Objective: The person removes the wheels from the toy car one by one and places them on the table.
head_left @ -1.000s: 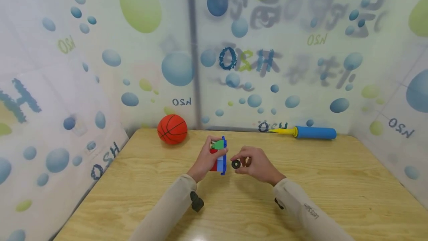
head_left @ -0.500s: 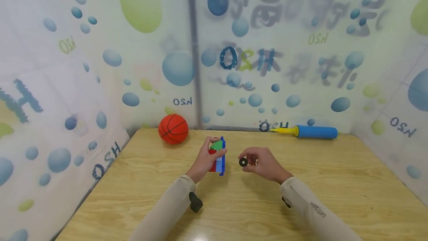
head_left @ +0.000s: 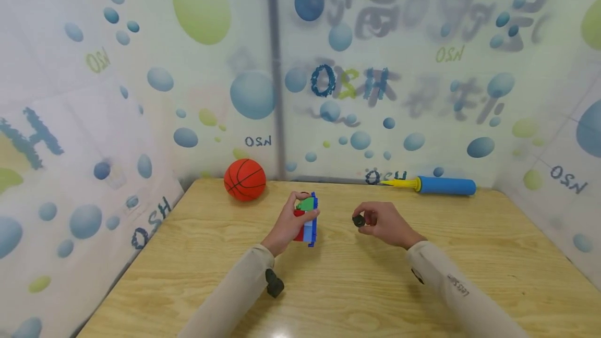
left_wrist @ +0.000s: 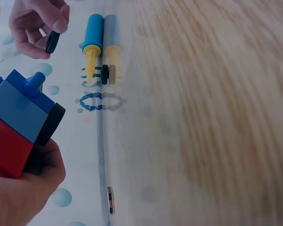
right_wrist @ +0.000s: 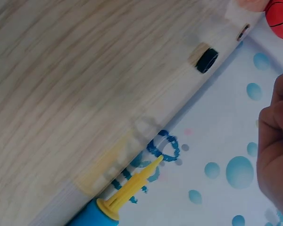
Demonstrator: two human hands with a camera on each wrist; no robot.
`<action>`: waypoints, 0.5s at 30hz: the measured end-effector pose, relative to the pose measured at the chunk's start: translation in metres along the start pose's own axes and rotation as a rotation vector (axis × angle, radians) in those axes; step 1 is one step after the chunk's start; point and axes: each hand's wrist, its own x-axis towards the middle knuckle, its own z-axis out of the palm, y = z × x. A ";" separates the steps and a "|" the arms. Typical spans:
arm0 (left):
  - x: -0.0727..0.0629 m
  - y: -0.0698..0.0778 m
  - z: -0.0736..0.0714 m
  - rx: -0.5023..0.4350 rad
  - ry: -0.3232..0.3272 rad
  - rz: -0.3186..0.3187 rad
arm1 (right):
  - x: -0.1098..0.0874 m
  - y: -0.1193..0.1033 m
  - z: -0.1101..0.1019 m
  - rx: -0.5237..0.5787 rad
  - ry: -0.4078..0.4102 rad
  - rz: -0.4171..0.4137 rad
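My left hand point(head_left: 284, 223) grips a toy car of building blocks point(head_left: 310, 223), red, green and light blue with a dark blue base. In the left wrist view a black wheel point(left_wrist: 52, 123) sits against the toy's light blue block point(left_wrist: 19, 108). To the right, apart from the toy and above the table, my right hand point(head_left: 387, 223) pinches a black wheel point(head_left: 359, 221) between thumb and fingertips. That wheel point(left_wrist: 52, 42) also shows in the left wrist view. In the right wrist view only part of my right hand point(right_wrist: 278, 146) is visible, its fingertips out of frame.
The wooden table point(head_left: 328, 291) meets patterned walls. An orange-red basketball point(head_left: 245, 180) stands at the back left, a blue pump point(head_left: 446, 185) with yellow nozzle at the back right. Another black wheel point(right_wrist: 207, 60) and a small dark-edged piece point(right_wrist: 244, 32) show in the right wrist view.
My right hand has moved right, away from the toy car, carrying the black wheel, which has turned so its pale centre no longer shows. The left hand and toy stay nearly still.
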 end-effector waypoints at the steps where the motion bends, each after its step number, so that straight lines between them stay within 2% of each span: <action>1: 0.000 0.000 0.000 -0.001 -0.001 -0.001 | 0.000 0.003 -0.001 -0.007 -0.002 0.009; 15: -0.001 0.000 -0.004 0.020 -0.026 0.003 | 0.005 0.029 -0.002 -0.088 -0.068 0.086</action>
